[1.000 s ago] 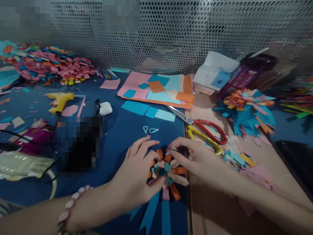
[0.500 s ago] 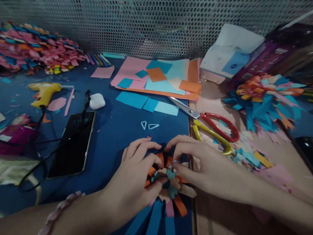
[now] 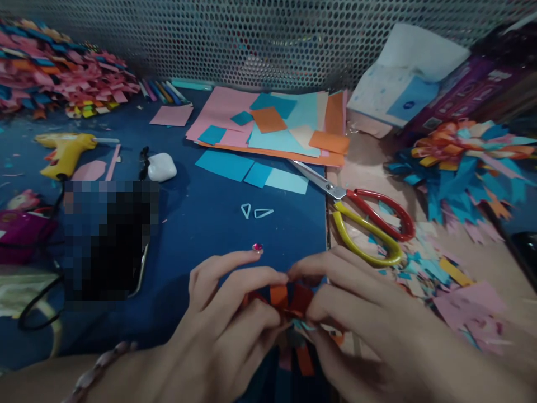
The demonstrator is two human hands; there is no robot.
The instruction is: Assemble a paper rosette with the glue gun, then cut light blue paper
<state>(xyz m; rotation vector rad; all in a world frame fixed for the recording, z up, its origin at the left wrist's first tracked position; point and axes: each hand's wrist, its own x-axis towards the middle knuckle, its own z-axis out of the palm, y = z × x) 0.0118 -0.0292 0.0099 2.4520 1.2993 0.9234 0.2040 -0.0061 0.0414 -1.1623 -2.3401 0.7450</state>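
Between my hands is a paper flower [image 3: 278,294] made of orange, pink and blue strips; most of it is hidden by my fingers. My left hand [image 3: 229,313] is closed on its left side, with thumb out of sight and fingertips against the orange strips. From the other side, my right hand [image 3: 361,305] pinches the strips too, its fingertips almost meeting those of the left. A shiny pink spot, like a gem, shows at one left fingertip. Two small folded pale-blue paper loops [image 3: 263,213] lie just beyond the hands.
Scissors [image 3: 335,191] with red and yellow handles lie at right, beside paper scraps. Coloured paper sheets [image 3: 229,109] are stacked at the back. At left are a yellow glue gun [image 3: 65,154], a white case [image 3: 162,167] and a partly blurred-out phone [image 3: 121,246]. A finished-looking paper flower [image 3: 470,159] stands right.
Both hands have drawn closer together and lower in view, covering the flower's middle. The flower looks tilted up, with its orange strips raised between my fingers.
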